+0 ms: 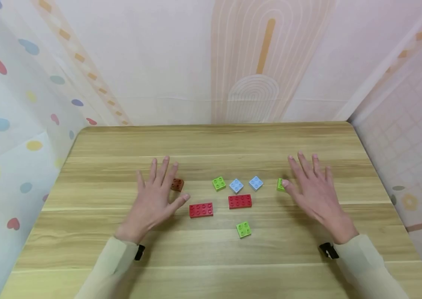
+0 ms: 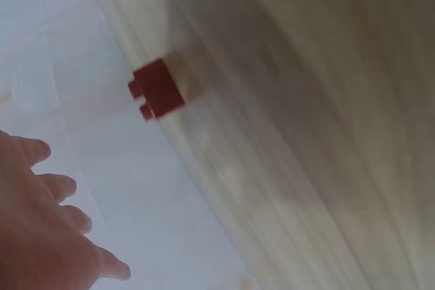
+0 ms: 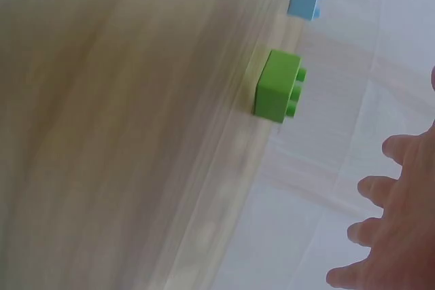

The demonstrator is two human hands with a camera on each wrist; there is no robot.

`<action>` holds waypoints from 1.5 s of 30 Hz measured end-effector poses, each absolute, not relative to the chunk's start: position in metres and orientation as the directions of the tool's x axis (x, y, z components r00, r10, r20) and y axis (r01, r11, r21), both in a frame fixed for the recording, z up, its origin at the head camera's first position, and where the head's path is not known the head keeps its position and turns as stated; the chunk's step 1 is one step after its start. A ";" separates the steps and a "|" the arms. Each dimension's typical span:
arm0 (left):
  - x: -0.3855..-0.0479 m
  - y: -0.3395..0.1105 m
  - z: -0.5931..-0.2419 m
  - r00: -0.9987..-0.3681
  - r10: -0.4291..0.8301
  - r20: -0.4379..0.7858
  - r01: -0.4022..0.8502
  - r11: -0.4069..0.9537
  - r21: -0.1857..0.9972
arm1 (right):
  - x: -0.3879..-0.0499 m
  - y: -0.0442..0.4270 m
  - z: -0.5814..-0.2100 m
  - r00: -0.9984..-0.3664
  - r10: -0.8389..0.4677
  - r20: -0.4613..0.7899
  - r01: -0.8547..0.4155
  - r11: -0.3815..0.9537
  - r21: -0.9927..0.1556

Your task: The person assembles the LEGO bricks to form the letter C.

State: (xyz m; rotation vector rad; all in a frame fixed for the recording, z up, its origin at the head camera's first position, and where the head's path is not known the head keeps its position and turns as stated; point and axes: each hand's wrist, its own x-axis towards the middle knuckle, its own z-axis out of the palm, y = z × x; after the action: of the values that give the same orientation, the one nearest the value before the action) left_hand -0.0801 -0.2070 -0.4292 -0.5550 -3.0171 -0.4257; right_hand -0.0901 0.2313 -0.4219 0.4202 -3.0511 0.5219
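Head view shows the left hand [image 1: 152,203] and right hand [image 1: 316,195] over the table [image 1: 196,265], fingers spread apart and gripping nothing. The left forefinger hides one side of a brown brick [image 1: 178,185]; the right thumb covers part of a lime brick [image 1: 279,185]. Each wrist view shows its brick on the table, apart from the fingers. Between the hands lie two red bricks [image 1: 201,210], two blue bricks [image 1: 236,186] and two green bricks [image 1: 243,229], all unobstructed. Left wrist view's top edge crops a red brick that mostly hides a green one; right wrist view's top edge leaves only a sliver of the second blue brick.
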 end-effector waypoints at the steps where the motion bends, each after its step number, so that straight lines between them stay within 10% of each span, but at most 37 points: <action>1: -0.079 -0.206 -0.429 -0.930 0.355 0.095 0.368 0.895 0.251 | -0.089 0.230 -0.422 -0.963 -0.263 0.064 -0.269 0.906 -0.327; 45: -0.070 -0.178 -0.445 -0.823 0.565 -0.054 0.489 0.755 0.437 | -0.034 0.167 -0.421 -0.755 -0.654 0.052 -0.612 0.675 -0.412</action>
State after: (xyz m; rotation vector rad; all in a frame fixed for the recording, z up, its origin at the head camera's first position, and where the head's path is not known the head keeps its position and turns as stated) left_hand -0.0702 -0.1779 -0.4446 -0.9442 -3.1131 -0.6905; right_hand -0.0342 0.1665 -0.4215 1.1241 -2.9652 0.6709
